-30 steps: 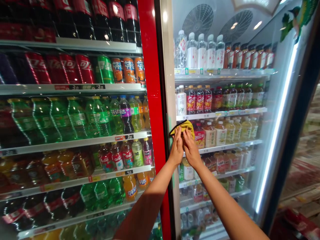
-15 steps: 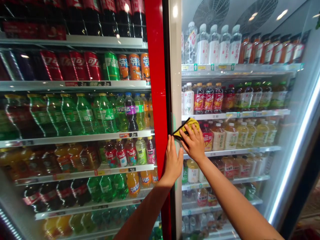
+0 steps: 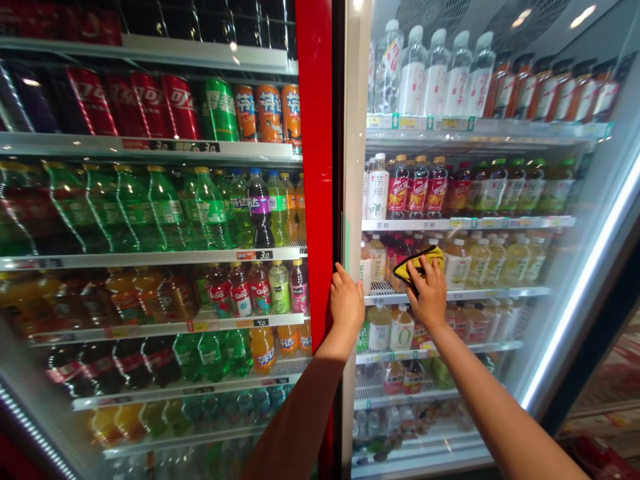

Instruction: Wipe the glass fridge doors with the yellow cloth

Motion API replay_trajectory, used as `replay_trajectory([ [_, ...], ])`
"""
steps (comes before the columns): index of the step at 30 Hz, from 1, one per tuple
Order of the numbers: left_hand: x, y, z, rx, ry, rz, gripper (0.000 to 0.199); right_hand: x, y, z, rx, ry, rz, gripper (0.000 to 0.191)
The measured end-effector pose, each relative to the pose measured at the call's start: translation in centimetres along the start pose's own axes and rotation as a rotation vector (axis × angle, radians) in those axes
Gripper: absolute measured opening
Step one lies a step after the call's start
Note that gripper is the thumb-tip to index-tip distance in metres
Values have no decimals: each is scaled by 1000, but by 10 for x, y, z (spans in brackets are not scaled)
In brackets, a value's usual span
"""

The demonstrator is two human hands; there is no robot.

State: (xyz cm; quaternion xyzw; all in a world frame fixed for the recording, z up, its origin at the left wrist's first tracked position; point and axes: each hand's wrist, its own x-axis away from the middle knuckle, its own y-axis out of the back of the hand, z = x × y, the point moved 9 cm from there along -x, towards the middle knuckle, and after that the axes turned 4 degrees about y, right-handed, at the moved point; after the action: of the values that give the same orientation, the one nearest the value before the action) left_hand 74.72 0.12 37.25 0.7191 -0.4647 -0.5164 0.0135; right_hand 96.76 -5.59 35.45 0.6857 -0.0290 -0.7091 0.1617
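Note:
A yellow cloth (image 3: 424,261) with black trim is pressed to the glass door (image 3: 520,160) of the right-hand drinks fridge. Over it lies my right hand (image 3: 428,291), fingers somewhat spread and holding the cloth to the pane. My left hand (image 3: 347,300) is at the door's pale edge frame (image 3: 356,133), fingers curled at the dark gap beside the red frame (image 3: 316,120) of the left fridge. Its fingertips are partly hidden there. Both arms reach up from the bottom of the view.
Behind the right glass stand shelved bottles, among them clear water bottles (image 3: 437,73). Inside the left fridge are red cans (image 3: 145,103), green bottles (image 3: 167,210) and orange cans (image 3: 270,113). A lit strip (image 3: 575,300) runs down the right side.
My right hand has slid the cloth rightward across the glass, away from the door's edge. My left hand's fingers, stretched upward before, are now more curled. The view has shifted slightly.

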Motion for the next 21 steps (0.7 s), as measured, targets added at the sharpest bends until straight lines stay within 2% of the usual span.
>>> replay_trajectory([
  [3,-7,4,3,-66,52,29,64,8,-2,-3,5,-7,23,57],
  [12,-32,15,18,71,78,55,32,8,-5,1,9,-60,10,59],
  [21,-35,21,20,118,151,108,20,16,-10,8,9,-137,-47,77],
])
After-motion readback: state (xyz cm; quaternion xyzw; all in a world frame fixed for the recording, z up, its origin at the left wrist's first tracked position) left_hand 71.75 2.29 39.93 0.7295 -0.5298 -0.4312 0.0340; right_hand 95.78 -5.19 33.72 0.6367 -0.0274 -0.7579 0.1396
